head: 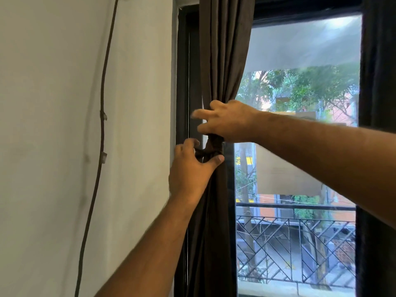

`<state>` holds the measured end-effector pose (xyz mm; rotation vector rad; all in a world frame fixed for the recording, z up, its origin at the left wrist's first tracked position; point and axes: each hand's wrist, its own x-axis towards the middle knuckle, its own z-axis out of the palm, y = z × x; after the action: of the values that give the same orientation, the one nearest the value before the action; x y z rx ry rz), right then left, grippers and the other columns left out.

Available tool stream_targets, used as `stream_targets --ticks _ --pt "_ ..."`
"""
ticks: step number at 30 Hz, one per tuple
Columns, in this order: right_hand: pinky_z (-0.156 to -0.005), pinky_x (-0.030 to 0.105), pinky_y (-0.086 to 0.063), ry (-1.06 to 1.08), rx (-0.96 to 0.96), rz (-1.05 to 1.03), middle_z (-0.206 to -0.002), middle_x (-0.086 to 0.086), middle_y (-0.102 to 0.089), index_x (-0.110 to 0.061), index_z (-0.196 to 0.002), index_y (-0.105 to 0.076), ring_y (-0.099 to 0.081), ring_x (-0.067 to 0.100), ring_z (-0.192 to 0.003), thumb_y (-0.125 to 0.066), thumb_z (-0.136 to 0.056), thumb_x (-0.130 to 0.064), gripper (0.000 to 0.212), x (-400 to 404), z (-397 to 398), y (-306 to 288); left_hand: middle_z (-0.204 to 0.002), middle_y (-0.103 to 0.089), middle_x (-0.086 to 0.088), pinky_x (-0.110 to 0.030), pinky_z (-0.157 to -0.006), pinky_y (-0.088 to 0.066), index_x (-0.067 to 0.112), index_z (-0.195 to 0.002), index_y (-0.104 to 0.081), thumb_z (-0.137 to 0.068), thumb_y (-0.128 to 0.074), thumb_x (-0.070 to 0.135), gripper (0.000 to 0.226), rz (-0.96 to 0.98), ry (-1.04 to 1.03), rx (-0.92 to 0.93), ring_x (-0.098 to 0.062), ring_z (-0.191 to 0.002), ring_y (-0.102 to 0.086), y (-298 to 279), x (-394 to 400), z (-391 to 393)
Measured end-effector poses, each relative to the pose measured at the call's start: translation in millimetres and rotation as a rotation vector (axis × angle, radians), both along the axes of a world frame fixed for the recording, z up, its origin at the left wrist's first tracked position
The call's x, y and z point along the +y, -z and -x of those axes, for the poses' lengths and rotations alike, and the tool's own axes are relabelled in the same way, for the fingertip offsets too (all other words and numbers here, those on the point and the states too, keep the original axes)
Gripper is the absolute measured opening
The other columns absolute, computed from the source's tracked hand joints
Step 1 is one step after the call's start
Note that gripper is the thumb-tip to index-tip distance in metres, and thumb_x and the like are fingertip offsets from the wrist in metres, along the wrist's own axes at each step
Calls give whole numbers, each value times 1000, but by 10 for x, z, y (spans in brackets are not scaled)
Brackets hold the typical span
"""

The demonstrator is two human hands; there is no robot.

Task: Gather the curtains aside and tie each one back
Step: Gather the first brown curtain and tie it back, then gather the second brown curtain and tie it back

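The dark brown curtain (225,61) hangs at the left edge of the window (300,129), drawn in to a narrow waist about halfway down, then falling straight below in loose folds against the dark window frame (183,82). At that waist a band of the same dark cloth, the tieback (215,144), is wrapped around the bunched fabric. Your right hand (227,121) comes in from the right, over the glass, and closes on the gathered curtain just above the tieback, with two fingers sticking out to the left, blurred. Your left hand (192,168) reaches up from below, its thumb pressed to the right side of the bunch and its fingers curled round the left, pinching a strip of the tieback between them. The two hands sit close, one above the other, not quite touching. To the left is a pale wall (53,146) with a thin dark cable (102,129) running down it. A second dark curtain (379,103) hangs along the right edge of the window. Through the glass you see trees, buildings and a black metal railing (295,232).
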<state>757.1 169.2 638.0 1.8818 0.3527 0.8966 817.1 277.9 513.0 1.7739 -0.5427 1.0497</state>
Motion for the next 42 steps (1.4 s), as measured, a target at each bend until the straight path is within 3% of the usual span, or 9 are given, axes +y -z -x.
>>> stream_targets --ticks 4,10,15,19,22,25,30,38,42 --pt "-72 35 -41 45 5 20 -122 -2 -54 -28 -127 -43 -46 24 -109 -59 -92 -28 39 8 -3 -2 -103 -58 5 -47 -82 -52 31 -101 -62 -58 -54 89 73 -227 -230 74 -22 -93 -61 -152 -48 50" --pt "-72 36 -45 2 -30 -44 -117 -1 -55 -25 -118 -56 -49 25 -104 -60 -91 -22 27 -139 -33 -8 -79 -65 2 -45 -77 -56 24 -88 -65 -77 -67 42 21 -245 -17 140 -24 -74 -64 -224 -81 -147" --pt "-64 35 -42 -133 -58 -79 -109 3 -58 -20 -111 -62 -51 27 -95 -67 -85 -7 29 -275 -223 39 -78 -65 2 -41 -74 -59 25 -91 -64 -79 -65 44 23 -383 -26 166 -22 -72 -65 -226 36 -358" --pt "-71 42 -52 -201 -92 19 -132 5 -50 -24 -122 -55 -52 29 -101 -68 -81 -7 47 -342 -179 71 -109 -64 2 -48 -84 -54 34 -120 -52 -71 -67 61 57 -356 -25 155 -26 -98 -65 -166 -80 -229" --pt "-77 43 -50 -260 -243 49 -152 9 -33 -27 -142 -36 -50 31 -112 -54 -84 0 66 -661 66 17 -149 -31 -7 -62 -97 -42 35 -145 -14 -69 -70 65 99 -278 -258 -119 -33 -133 -40 -189 -213 20" --pt "-78 43 -46 -215 -408 27 -150 11 -36 -27 -145 -33 -49 34 -114 -50 -87 0 66 -1188 401 -140 -153 -28 -9 -69 -99 -34 34 -147 -14 -70 -69 62 99 -241 -398 -405 -36 -140 -29 -359 -448 364" --pt "-76 44 -48 -23 -457 -28 -144 11 -43 -27 -142 -39 -54 36 -108 -63 -84 -11 65 -2008 1137 -375 -154 -28 -5 -67 -107 -24 36 -150 -8 -77 -59 59 92 -38 -244 -412 -37 -144 -20 -841 -1105 914" --pt "-67 40 -45 229 -445 -4 -113 7 -58 -24 -117 -59 -57 31 -95 -69 -71 -24 47 -3250 2247 -516 -137 -49 -8 -50 -93 -46 29 -149 -16 -81 -68 35 87 7 44 -464 -33 -121 -50 -1337 -2472 1567" --pt "-77 41 -46 265 -426 -86 -123 6 -51 -25 -119 -54 -52 29 -109 -61 -81 -31 39 -3725 2474 -534 -136 -50 -8 -45 -95 -47 33 -145 -21 -82 -69 34 79 4 179 -395 -31 -120 -52 -1579 -3000 1663"
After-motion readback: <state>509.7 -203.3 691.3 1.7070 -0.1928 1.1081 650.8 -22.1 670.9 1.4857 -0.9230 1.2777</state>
